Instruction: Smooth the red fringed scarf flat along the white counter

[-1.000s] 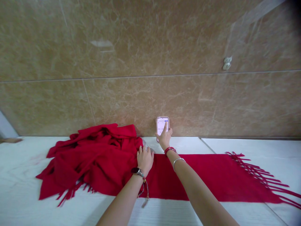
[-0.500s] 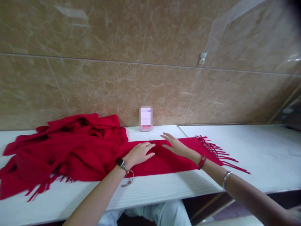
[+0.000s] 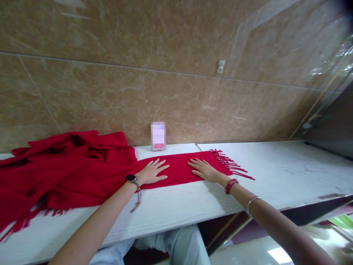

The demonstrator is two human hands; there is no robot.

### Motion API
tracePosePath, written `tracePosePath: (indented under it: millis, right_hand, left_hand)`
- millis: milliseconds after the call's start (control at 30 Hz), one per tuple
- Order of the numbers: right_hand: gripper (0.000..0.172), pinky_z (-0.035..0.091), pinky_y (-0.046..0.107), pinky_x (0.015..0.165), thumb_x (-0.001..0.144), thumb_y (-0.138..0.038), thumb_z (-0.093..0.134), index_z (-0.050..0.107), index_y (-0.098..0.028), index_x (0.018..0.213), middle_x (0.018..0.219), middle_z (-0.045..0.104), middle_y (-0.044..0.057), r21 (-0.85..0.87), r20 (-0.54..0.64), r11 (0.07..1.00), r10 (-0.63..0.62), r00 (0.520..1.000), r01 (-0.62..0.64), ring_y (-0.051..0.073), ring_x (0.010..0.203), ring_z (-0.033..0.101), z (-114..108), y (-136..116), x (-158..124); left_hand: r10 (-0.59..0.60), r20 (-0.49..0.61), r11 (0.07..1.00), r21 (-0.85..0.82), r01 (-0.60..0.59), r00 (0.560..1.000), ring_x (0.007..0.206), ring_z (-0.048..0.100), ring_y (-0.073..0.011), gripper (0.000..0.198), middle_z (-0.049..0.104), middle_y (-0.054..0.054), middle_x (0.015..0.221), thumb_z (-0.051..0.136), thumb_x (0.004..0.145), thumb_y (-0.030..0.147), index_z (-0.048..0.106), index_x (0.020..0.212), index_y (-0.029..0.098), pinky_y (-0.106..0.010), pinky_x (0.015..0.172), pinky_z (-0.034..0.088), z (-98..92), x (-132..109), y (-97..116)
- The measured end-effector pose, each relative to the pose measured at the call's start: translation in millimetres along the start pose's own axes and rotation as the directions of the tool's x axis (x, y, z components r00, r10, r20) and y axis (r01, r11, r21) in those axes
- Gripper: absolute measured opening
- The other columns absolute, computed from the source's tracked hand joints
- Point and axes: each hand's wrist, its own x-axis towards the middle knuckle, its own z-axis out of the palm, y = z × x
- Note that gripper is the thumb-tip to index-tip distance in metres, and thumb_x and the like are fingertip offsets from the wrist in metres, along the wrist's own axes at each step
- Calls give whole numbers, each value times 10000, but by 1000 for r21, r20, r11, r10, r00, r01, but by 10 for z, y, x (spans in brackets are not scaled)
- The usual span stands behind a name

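Note:
A red fringed scarf (image 3: 176, 171) lies along the white table, its right part spread flat and its left part heaped in loose folds. My left hand (image 3: 151, 172) rests palm down on the flat part beside the heap, fingers spread. Farther right, my right hand (image 3: 203, 170) also lies flat on the cloth with its fingers apart, short of the knotted fringe at the right end. Neither hand grasps the fabric. More fringe hangs from the heap at the lower left.
A phone (image 3: 158, 136) with a blurred screen leans upright against the brown marbled wall (image 3: 110, 99) behind the scarf. The white tabletop (image 3: 275, 165) stretches to the right, toward a dark object (image 3: 333, 121). A small white fixture (image 3: 220, 66) is on the wall.
My right hand has come down from above the scarf and now lies flat on it. My left hand's fingers have spread wider. The view has shifted to the right.

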Motion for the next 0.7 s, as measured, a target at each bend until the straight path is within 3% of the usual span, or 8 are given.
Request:
tracePosePath:
  millis: [133,300,400,500,700]
  right_hand:
    - [561,168,501,1040,882,-539,230,278,-261,1367,1436,245,66,20,-7,1000,-4,1000,4,266,1312,187,15,10,186]
    - [638,195,513,1038,825,-569,378,300,-231,1361,1419,283,99,144,-11,986,-83,996,84,284,1308,195,-40,96,178]
    - [619,267,449,1033,787,-511,499,387,-212,1318,1372,367,108,208,-121,963,-150,981,172,262,1283,267,-101,145,132]
    - [520,347,392,995,787,-425,541,475,-203,1252,1289,462,108,219,-208,945,-199,958,244,232,1202,395,-157,129,101]
    - [346,454,310,875,789,-226,533,582,-193,1130,1095,612,79,162,-175,932,-297,939,325,181,983,566,-195,5,56]
  left_hand:
    - [7,-28,1000,21,-7,1000,1320,143,-284,569,213,-56,1447,335,851,567,295,1349,295,-486,1035,141,-24,42,-145]
    - [56,-183,997,57,-47,982,1232,343,-224,453,391,-82,1348,401,875,431,429,1279,228,-362,1014,262,-125,-114,8]
    - [119,-145,992,62,-111,982,1053,504,-202,458,510,-56,1202,519,808,437,484,1226,254,-319,922,371,-222,-206,179]
    - [131,-107,988,92,-121,986,992,533,-195,404,551,-43,1125,528,810,344,505,1203,252,-290,849,414,-299,-239,284]
    - [142,-109,985,117,-129,984,939,556,-164,352,562,-20,1104,456,844,205,511,1188,258,-249,777,426,-323,-250,279]
